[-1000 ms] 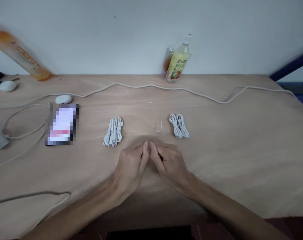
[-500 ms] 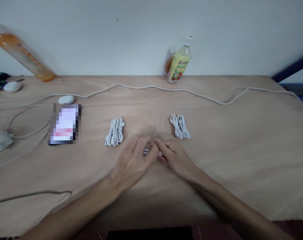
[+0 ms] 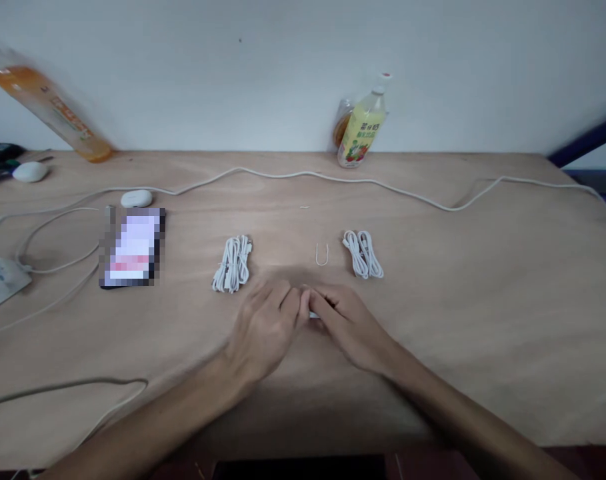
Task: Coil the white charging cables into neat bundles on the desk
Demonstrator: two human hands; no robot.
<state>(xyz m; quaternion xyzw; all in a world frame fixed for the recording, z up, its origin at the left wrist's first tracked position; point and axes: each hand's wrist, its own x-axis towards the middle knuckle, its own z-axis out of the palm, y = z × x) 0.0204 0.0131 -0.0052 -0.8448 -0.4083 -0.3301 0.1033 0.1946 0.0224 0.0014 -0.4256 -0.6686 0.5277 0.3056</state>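
My left hand (image 3: 265, 325) and my right hand (image 3: 350, 322) meet at the middle of the wooden table (image 3: 483, 293), fingers curled and pressed together over a small white thing (image 3: 313, 315), mostly hidden; it looks like a white cable. A coiled white cable bundle (image 3: 233, 263) lies just beyond my left hand. A second coiled bundle (image 3: 363, 253) lies beyond my right hand. Between them rests a small white U-shaped tie (image 3: 321, 254).
A phone (image 3: 133, 247) and a white earbud case (image 3: 136, 198) lie at the left. A long white cord (image 3: 303, 176) runs across the table. A yellow drink bottle (image 3: 360, 127) stands by the wall, an orange bottle (image 3: 53, 110) at far left.
Both hands slid forward from a fingertip-to-fingertip pose; the left opened briefly over the white thing, then both closed in over it again.
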